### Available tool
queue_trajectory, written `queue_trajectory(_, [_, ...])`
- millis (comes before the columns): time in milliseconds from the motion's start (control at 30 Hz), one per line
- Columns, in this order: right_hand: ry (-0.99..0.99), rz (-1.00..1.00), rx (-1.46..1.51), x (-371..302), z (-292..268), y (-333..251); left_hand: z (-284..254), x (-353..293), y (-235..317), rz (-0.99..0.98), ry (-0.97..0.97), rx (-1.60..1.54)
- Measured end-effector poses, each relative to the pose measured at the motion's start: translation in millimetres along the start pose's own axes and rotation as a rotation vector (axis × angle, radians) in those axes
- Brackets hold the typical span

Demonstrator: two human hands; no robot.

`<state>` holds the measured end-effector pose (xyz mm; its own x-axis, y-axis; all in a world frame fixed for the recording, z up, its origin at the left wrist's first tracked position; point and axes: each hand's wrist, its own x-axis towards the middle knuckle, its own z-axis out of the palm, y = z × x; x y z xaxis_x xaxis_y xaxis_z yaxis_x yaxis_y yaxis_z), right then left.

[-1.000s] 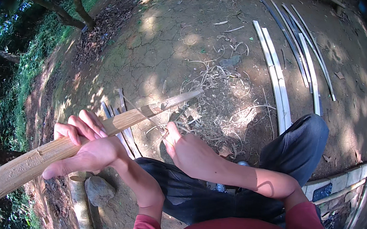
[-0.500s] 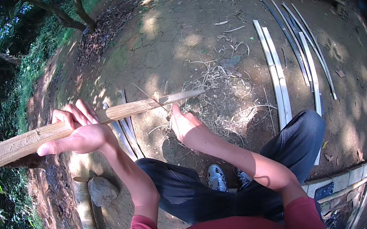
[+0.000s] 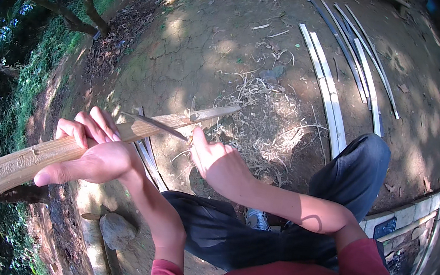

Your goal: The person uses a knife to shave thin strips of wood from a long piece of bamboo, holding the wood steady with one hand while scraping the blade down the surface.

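Note:
A long, thick piece of pale wood (image 3: 58, 155) slants across the left half of the view, its narrow tip pointing to the far right. My left hand (image 3: 100, 150) is wrapped round it, thumb on the near side and fingers over the far side. My right hand (image 3: 222, 165) is closed on a knife, whose handle is mostly hidden in the fist. The knife's dark blade (image 3: 160, 126) points left and lies against or just over the wood. A small raised chip (image 3: 192, 115) stands on the wood beyond the blade.
Thin shavings (image 3: 258, 95) litter the dirt ahead. Several long, split strips (image 3: 330, 96) lie at the right, and a few more strips (image 3: 150, 165) by my left knee. A stone (image 3: 117, 230) and a log (image 3: 94, 243) are at lower left; a block-edged pit (image 3: 405, 237) at lower right.
My right hand has moved left and slightly nearer along the wood, and the knife blade shows more broadly. The wood has shifted a little left with my left hand.

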<state>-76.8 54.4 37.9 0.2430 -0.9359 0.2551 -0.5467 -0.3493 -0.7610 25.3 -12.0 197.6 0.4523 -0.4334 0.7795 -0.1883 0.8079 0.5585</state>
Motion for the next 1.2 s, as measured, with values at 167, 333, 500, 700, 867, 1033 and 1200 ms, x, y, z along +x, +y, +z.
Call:
queue_trajectory(167, [-0.082,0.167,0.044,41.6,22.7,63.4,-27.8,20.7,-23.6,-0.103,-0.052,-0.204])
queue_trajectory(333, [-0.461,0.438,0.688,37.8,-29.4,18.4,-17.0,12.0,-15.7,-0.087,-0.014,-0.092])
queue_trajectory(500, [-0.151,0.188,0.329,0.1,-30.5,-18.0,-11.5,8.4,-16.1,-0.091,-0.041,-0.098])
queue_trajectory(700, [-0.012,0.041,0.041,-8.2,-15.5,-23.4,-12.8,3.8,-5.5,-0.111,-0.040,-0.068])
queue_trajectory(867, [-0.089,0.149,0.024,24.5,14.6,69.9,-6.8,11.0,-14.6,-0.115,-0.082,-0.163])
queue_trajectory(1033, [-0.435,0.424,0.480,27.4,-29.3,32.8,-19.3,8.5,-15.5,-0.092,-0.053,-0.116])
queue_trajectory(1200, [-0.120,0.128,0.410,16.8,-16.3,35.2,-14.5,10.9,-13.2,-0.142,-0.158,-0.199])
